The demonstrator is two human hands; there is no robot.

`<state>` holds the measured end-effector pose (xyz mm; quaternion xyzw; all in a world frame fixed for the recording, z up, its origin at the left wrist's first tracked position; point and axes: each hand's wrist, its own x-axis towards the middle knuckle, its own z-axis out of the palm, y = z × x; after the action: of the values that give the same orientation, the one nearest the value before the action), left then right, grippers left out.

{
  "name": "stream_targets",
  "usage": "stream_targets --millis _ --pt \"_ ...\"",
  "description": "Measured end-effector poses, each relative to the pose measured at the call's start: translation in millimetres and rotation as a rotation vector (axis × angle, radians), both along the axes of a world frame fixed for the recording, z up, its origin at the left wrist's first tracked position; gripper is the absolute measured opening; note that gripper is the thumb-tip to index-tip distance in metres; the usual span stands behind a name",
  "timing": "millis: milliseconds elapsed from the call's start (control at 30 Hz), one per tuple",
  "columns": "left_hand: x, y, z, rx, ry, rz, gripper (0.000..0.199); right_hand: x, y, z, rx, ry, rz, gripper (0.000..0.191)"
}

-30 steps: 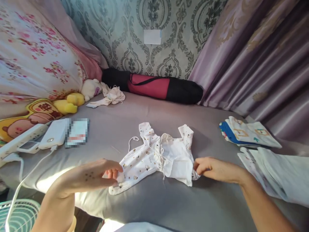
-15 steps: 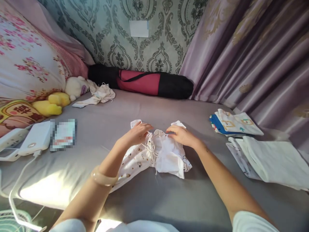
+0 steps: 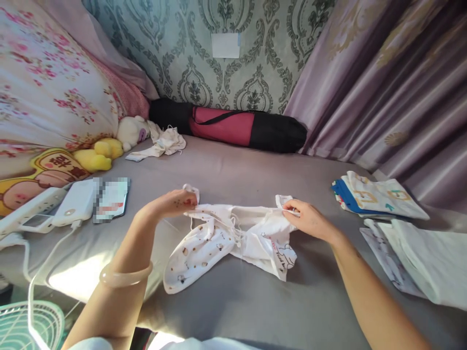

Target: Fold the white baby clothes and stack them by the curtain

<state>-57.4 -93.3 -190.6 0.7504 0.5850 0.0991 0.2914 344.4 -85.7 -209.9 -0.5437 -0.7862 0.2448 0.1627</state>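
Note:
A small white baby shirt with tie strings at its middle lies on the grey bed sheet. Little brown figures are printed on its left part, lettering and a line drawing on the right. My left hand is closed on the shirt's upper left edge, by one sleeve. On the opposite side, my right hand pinches the upper right edge near the other sleeve. Between my hands the upper edge is stretched almost straight, while the lower parts spread toward me.
Folded clothes and folded white cloth lie at the right. Left are a power bank with a cable, a pixelated phone and plush toys. Crumpled clothing sits near a long black-and-red bag by the wall.
My hands have moved apart and closed on the shirt's upper edge, pulling it wider. Its left part now lies bunched closer to the middle. The view has shifted slightly left.

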Motion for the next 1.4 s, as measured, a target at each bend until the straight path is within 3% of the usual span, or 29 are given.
stream_targets --millis 100,200,300,433,567,767,967,1200,1300,1400 --pt "-5.4 -6.3 3.1 -0.078 0.044 0.017 0.007 -2.5 -7.7 2.2 -0.042 0.025 -0.001 0.02" --pt "7.0 -2.4 7.7 0.062 -0.005 0.017 0.01 -8.1 -11.6 7.4 -0.039 0.033 0.015 0.019" --pt "29.9 9.3 9.0 0.149 -0.107 -0.104 0.023 -12.7 -13.3 12.2 -0.021 0.033 0.034 0.019" --pt "52.4 23.0 4.0 -0.021 -0.091 -0.244 0.033 -14.0 -16.6 16.6 -0.005 0.041 0.039 0.02" --pt "55.4 25.6 -1.8 -0.105 -0.103 -0.316 0.037 -12.7 -20.9 20.6 -0.01 0.042 0.039 0.022" --pt "50.7 17.4 -5.8 -0.132 -0.083 -0.242 0.034 -12.9 -28.3 28.0 -0.003 0.052 0.034 0.02" --pt "43.7 3.2 -2.9 -0.048 -0.248 -0.21 0.025 -9.1 -38.5 34.2 0.001 0.055 0.011 0.017" --pt "38.9 2.2 19.6 0.107 -0.322 -0.192 0.031 -9.5 -37.0 50.1 0.068 0.061 -0.009 0.024" --pt "41.4 13.5 39.7 0.304 -0.219 -0.197 0.035 -11.6 -26.4 68.8 0.17 0.036 -0.036 0.029" --pt "49.6 30.5 67.0 0.586 -0.169 -0.118 0.039 -15.1 -9.2 94.0 0.321 -0.001 -0.094 0.034"
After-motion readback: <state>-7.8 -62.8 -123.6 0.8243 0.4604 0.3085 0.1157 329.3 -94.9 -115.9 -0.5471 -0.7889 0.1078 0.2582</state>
